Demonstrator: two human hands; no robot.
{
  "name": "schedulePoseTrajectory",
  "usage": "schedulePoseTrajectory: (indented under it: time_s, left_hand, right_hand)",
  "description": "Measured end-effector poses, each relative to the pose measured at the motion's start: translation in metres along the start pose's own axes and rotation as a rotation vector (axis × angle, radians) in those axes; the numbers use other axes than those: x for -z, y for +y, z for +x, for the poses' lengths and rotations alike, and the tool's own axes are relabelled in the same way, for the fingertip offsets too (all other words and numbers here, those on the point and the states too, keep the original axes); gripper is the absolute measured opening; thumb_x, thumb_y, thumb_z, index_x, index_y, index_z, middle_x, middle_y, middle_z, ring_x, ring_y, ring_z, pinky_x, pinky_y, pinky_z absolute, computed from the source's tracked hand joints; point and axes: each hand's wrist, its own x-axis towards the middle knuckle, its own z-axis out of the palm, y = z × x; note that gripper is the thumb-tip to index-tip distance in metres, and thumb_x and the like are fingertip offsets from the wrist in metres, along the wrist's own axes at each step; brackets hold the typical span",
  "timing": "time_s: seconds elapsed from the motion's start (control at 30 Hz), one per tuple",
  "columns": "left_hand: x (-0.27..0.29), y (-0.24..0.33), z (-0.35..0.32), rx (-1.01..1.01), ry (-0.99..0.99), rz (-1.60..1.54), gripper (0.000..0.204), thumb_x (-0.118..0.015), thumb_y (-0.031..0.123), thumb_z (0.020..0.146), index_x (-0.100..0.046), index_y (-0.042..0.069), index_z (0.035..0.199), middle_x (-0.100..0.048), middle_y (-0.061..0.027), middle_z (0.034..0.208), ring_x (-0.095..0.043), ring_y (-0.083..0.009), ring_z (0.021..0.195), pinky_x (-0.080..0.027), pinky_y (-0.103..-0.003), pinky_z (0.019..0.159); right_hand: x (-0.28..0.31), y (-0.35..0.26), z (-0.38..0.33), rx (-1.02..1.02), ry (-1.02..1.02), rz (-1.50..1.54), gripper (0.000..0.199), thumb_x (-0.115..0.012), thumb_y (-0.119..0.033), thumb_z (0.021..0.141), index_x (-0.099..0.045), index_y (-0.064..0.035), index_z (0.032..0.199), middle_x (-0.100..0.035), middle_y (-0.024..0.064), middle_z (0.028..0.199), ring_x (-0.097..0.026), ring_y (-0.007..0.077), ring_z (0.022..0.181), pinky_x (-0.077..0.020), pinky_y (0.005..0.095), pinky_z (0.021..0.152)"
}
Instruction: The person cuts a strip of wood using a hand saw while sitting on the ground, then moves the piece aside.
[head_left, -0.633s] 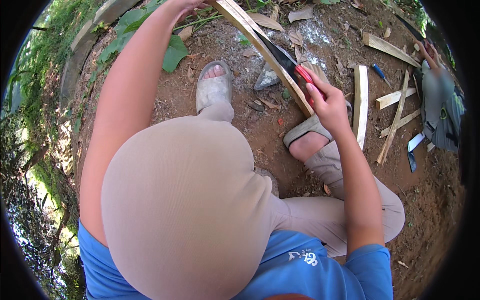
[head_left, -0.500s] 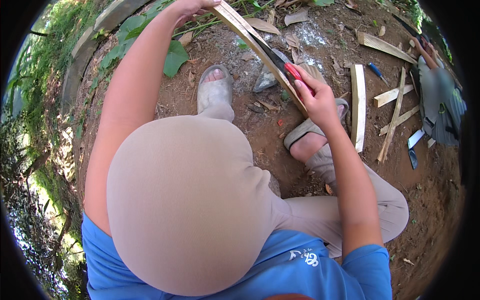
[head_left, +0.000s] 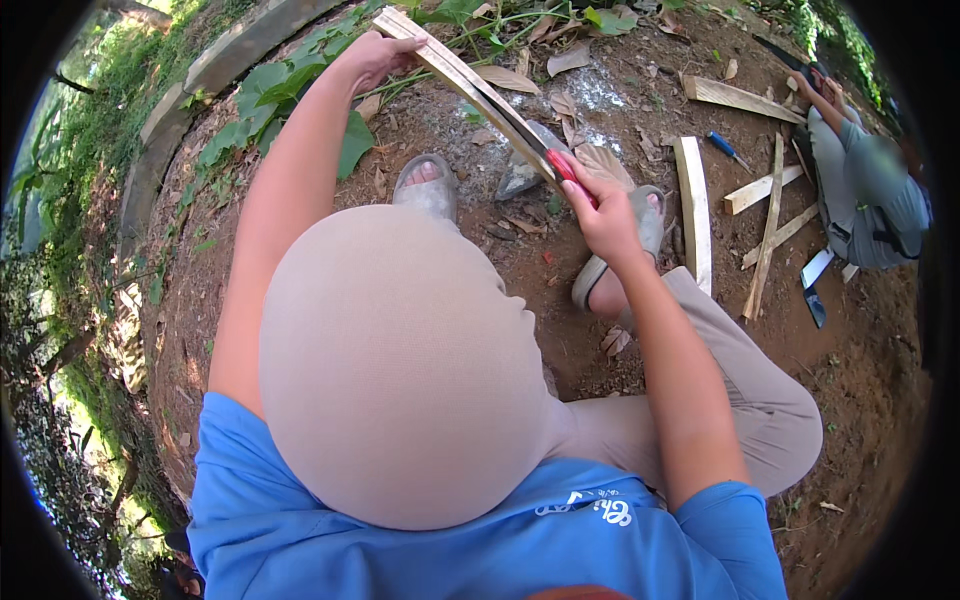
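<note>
A long pale wooden strip (head_left: pixel 455 72) slants across the upper middle, its far end raised toward the upper left. My left hand (head_left: pixel 375 62) grips it near that end, thumb over the top and fingers curled underneath. Around the red handle of a saw (head_left: pixel 562 168) my right hand (head_left: pixel 606 214) is closed, farther down the strip. The saw's dark tapered blade lies along the wood, pointing toward my left hand; its teeth are too small to make out. The strip's lower end is hidden behind my right hand. My sandalled feet are below and beside it.
On the soil to the right lie a wooden plank (head_left: pixel 692 215), several more wood pieces (head_left: pixel 765 190), a blue-handled screwdriver (head_left: pixel 727 150) and a white-and-dark-blue object (head_left: pixel 815 285). A co-worker (head_left: pixel 860 195) sits at the far right. A grey stone (head_left: pixel 520 175) lies beneath the strip; leafy vines (head_left: pixel 285 95) border the left.
The view has shifted, showing more of my left hand and the strip's far end. My right hand, with the saw, appears slightly lower and farther left. Both grips are kept.
</note>
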Motion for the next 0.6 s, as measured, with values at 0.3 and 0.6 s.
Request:
schedulePoseTrajectory:
  time_s: [0.3, 0.6]
  left_hand:
    - [-0.052, -0.009, -0.009, -0.030, 0.238, 0.022, 0.039, -0.082, 0.011, 0.092, -0.065, -0.009, 0.121, -0.073, -0.0181, 0.117, -0.074, -0.0290, 0.105, -0.063, -0.042, 0.094]
    - [-0.037, 0.014, -0.001, 0.025, 0.042, 0.113, 0.038, -0.076, 0.008, 0.096, -0.061, -0.012, 0.125, -0.071, -0.0196, 0.117, -0.075, -0.0268, 0.103, -0.063, -0.040, 0.091]
  right_hand:
    - [0.018, 0.002, 0.012, -0.040, -0.033, 0.029, 0.041, -0.065, -0.021, 0.105, -0.066, -0.0080, 0.143, -0.079, 0.0069, 0.111, -0.066, 0.0095, 0.098, -0.0511, 0.0268, 0.093]
    - [-0.030, -0.029, -0.023, -0.061, 0.074, 0.020, 0.039, -0.065, -0.020, 0.103, -0.067, -0.0132, 0.141, -0.073, 0.0166, 0.084, -0.052, 0.0082, 0.072, -0.0508, 0.0287, 0.074]
